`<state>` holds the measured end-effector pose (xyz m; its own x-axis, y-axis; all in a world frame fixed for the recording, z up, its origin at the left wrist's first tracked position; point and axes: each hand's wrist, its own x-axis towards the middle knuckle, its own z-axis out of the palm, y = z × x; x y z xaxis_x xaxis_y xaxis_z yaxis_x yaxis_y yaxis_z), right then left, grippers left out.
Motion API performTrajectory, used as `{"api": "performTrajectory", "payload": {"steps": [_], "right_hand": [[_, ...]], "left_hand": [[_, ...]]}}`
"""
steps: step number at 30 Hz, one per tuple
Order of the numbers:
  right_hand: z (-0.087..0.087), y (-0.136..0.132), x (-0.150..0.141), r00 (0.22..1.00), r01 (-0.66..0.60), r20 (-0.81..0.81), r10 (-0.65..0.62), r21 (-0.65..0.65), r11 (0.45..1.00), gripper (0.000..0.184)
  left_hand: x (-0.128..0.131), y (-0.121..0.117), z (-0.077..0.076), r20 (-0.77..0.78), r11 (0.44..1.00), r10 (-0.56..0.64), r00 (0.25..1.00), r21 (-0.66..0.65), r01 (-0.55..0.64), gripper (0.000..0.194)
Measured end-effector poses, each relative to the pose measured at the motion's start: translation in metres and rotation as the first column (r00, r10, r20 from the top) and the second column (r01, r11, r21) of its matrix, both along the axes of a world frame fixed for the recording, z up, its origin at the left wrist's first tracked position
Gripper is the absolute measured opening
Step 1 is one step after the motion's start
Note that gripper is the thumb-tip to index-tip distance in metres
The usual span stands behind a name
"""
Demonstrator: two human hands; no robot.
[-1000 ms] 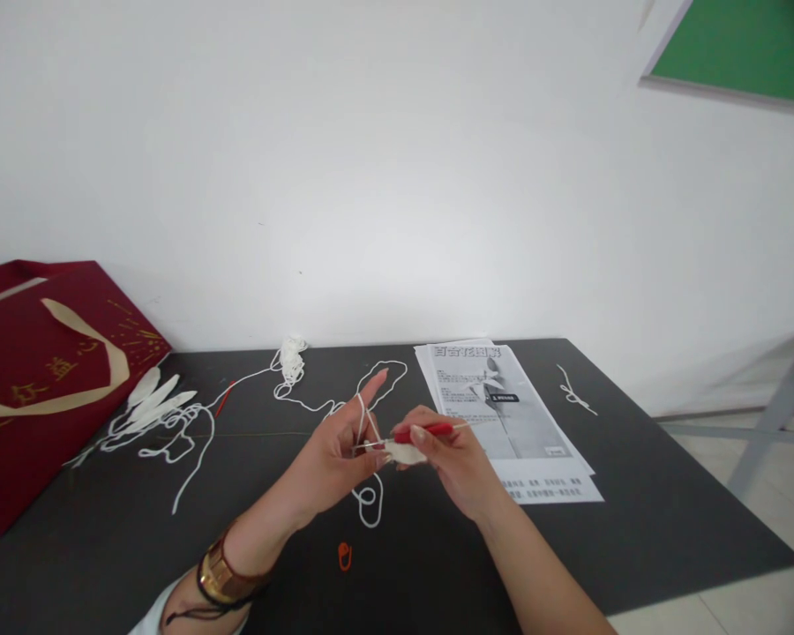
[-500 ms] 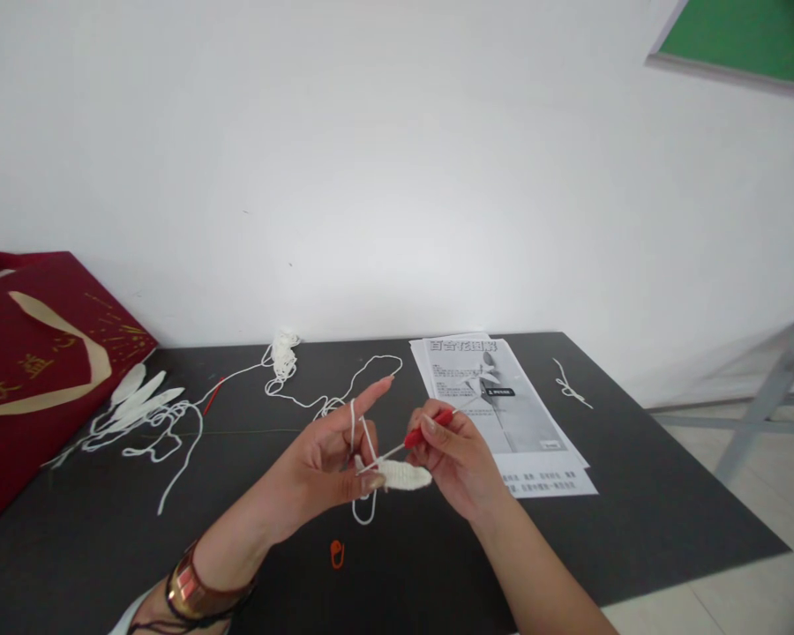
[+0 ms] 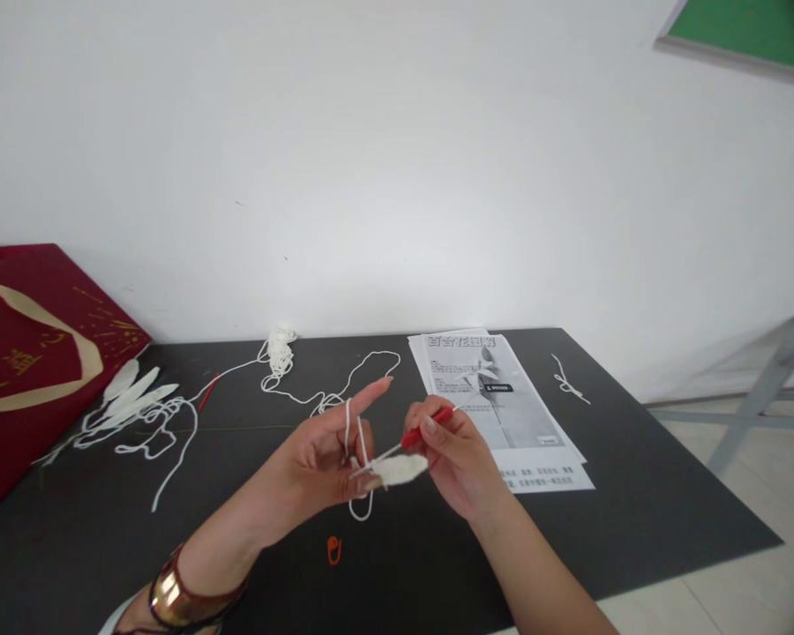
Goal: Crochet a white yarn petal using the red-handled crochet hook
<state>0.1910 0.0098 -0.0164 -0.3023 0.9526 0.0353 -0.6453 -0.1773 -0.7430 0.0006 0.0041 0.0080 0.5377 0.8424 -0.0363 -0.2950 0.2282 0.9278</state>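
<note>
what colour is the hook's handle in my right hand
Red; the handle shows best in the head view.

The left fingers (image 3: 345, 485) hid part of the white piece (image 3: 403, 469) from me. I couldn't read the small print on the sheets (image 3: 535, 466), and my view cut off the red bag (image 3: 40, 353) and the green board (image 3: 754, 35).

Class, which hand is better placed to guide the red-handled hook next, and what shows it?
Probably the right hand: it grips the red-handled hook. The left hand is occupied, pinching the white crocheted piece and carrying looped yarn.
</note>
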Motion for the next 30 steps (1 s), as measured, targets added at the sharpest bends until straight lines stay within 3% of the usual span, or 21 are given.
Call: {"api": "performTrajectory", "payload": {"steps": [5,11,16,21,30], "right_hand": [[-0.008,-0.003,-0.010,0.987,0.071,0.140,-0.073,0.016,0.997,0.019],[-0.012,-0.005,-0.011,0.976,0.104,0.184,-0.118,0.082,0.991,0.029],[-0.010,-0.005,-0.013,0.954,0.163,0.247,-0.172,0.060,0.985,0.014],[-0.004,-0.006,-0.015,0.981,0.178,0.084,-0.174,-0.039,0.983,0.017],[0.002,-0.006,-0.014,0.987,0.160,-0.004,-0.161,-0.065,0.985,0.016]], "left_hand": [[0.012,-0.002,-0.003,-0.101,0.951,0.310,0.945,0.020,-0.309,0.089],[0.025,-0.005,-0.011,-0.104,0.921,0.389,0.915,0.025,-0.389,0.088],[0.025,-0.004,-0.015,-0.015,0.929,0.342,0.940,-0.143,-0.341,0.094],[0.023,-0.003,-0.014,0.071,0.942,0.246,0.967,-0.251,-0.222,0.086],[0.007,0.003,-0.010,0.025,0.988,0.129,0.991,-0.084,-0.126,0.083]]}}
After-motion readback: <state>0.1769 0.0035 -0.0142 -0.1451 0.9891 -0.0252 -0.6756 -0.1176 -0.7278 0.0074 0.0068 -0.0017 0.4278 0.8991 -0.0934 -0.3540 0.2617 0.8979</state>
